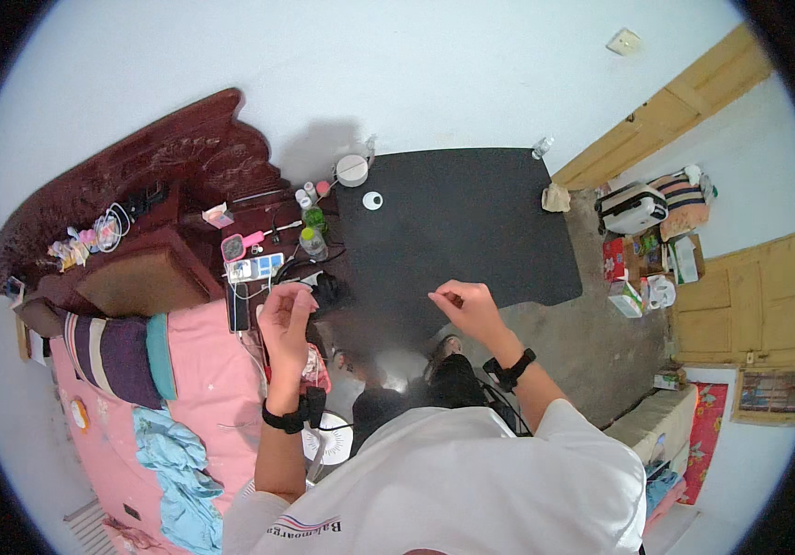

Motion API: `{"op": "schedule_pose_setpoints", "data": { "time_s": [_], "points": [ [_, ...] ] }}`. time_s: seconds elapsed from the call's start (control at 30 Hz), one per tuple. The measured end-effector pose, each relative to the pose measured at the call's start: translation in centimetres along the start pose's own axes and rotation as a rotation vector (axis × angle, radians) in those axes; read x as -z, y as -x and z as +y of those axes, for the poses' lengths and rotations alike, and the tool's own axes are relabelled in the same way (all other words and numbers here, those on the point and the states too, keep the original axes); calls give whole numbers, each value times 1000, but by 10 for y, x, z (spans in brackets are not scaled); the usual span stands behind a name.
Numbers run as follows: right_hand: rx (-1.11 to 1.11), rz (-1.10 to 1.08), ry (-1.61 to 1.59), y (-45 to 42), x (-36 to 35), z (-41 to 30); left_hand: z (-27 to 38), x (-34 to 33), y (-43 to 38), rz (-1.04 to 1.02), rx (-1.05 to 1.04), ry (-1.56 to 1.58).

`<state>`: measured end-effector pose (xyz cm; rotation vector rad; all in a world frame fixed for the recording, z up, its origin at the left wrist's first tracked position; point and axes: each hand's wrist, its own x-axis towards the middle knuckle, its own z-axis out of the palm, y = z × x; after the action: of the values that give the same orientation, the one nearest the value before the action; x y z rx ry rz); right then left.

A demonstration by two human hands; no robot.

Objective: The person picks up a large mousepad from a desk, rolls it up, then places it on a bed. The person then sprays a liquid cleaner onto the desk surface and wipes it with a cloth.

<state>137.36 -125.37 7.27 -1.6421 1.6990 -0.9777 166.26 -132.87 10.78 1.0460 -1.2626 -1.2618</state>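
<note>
My left hand [286, 320] is raised near the corner of the bed, beside the dark red bedside cabinet. Its fingers curl in toward the thumb, and nothing shows between them. Over the near edge of a black table [460, 215] hangs my right hand [470, 309]. Its thumb and forefinger are pinched together, with no object visible in them. Both wrists wear black straps. On the far left part of the tabletop lies a small white disc with a black spot [372, 200]. A round white box [352, 171] stands at the table's far left corner.
Bottles [313, 243], a pink brush [234, 246], a power strip [256, 268] and cables crowd the cabinet. A bed with pink bedding [213, 374] is at left. A white suitcase [637, 211] and boxes [626, 298] stand on the floor at right. A white fan [328, 438] sits below my left wrist.
</note>
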Motion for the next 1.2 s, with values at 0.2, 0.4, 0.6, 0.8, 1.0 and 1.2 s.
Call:
{"op": "schedule_pose_setpoints", "data": {
  "time_s": [0.2,0.4,0.6,0.8,1.0,1.2],
  "points": [
    [42,73,120,8,53,28,-18,-61,22,-39,64,-101],
    [89,132,-75,35,110,52,-12,-136,44,-73,117,-143],
    [77,146,-114,70,150,81,6,-182,64,-61,133,-184],
    [22,174,-70,85,179,117,14,-212,64,-98,125,-277],
    [2,209,-101,92,179,131,14,-205,71,-104,98,-243],
    [18,283,-103,81,179,120,16,-182,70,-55,98,-181]
  ]
}}
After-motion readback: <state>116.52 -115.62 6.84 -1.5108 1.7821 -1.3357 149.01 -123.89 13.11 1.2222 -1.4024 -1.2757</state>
